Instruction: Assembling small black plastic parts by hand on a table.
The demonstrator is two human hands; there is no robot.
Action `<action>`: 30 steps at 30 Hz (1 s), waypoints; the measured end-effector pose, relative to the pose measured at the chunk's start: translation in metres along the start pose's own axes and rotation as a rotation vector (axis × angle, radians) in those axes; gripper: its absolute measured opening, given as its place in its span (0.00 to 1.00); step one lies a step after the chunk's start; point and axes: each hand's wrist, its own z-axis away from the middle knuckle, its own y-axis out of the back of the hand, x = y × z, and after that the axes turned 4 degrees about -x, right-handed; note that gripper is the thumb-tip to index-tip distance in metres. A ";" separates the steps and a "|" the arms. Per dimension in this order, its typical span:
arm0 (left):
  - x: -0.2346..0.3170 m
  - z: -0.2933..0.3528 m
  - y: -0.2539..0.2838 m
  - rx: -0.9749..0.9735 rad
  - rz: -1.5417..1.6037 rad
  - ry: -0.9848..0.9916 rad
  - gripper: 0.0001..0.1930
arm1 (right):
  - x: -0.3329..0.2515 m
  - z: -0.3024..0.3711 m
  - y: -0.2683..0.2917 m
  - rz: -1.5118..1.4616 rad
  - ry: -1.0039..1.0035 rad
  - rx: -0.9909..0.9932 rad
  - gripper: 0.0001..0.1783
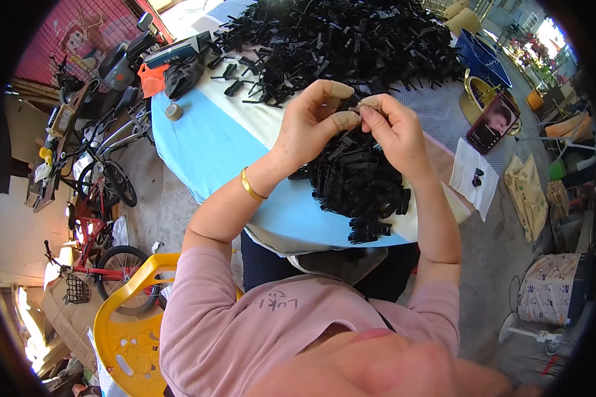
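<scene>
Above the table, my left hand (314,122) and my right hand (398,132) meet, thumbs and fingertips pinched close together. Tan tape wraps several of the fingertips. Whatever sits between them is too small and too covered to name. Just below the hands lies a heap of small black plastic pieces (357,182), bunched close to the table's near edge. A much larger pile of black pieces with thin stems (351,43) spreads over the far side. A few loose black pieces (233,86) lie at that pile's left edge.
The cloth-covered table (195,142) carries a tape roll (173,112) and an orange bag (153,80) at left. To the right are a phone (493,124), a gold-coloured pot (473,99) and a white sheet (473,175) with small black items. A yellow chair (129,331) stands at lower left.
</scene>
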 end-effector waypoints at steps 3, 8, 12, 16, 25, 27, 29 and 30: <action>-0.006 0.003 -0.003 0.033 -0.064 -0.055 0.11 | -0.004 0.001 -0.003 -0.010 -0.033 0.013 0.06; -0.009 0.009 0.001 0.016 -0.169 -0.082 0.13 | -0.006 0.002 -0.005 0.027 -0.032 0.001 0.06; -0.005 0.003 0.002 0.050 -0.590 -0.445 0.12 | -0.006 0.000 -0.005 -0.028 -0.135 -0.034 0.07; -0.003 -0.002 0.001 0.134 -0.516 -0.289 0.14 | 0.009 -0.017 0.013 0.031 -0.158 -0.036 0.08; 0.000 0.004 -0.007 -0.298 -0.587 -0.316 0.12 | 0.091 -0.055 0.033 0.761 -0.259 -0.126 0.14; -0.005 0.002 -0.006 -0.433 -0.653 -0.468 0.12 | 0.101 -0.066 0.025 1.022 -0.299 -0.263 0.12; -0.003 0.001 -0.008 -0.446 -0.651 -0.465 0.11 | 0.109 -0.070 0.025 1.038 -0.335 -0.266 0.12; -0.003 0.000 -0.007 -0.387 -0.637 -0.425 0.11 | 0.103 -0.069 0.027 1.041 -0.343 -0.255 0.12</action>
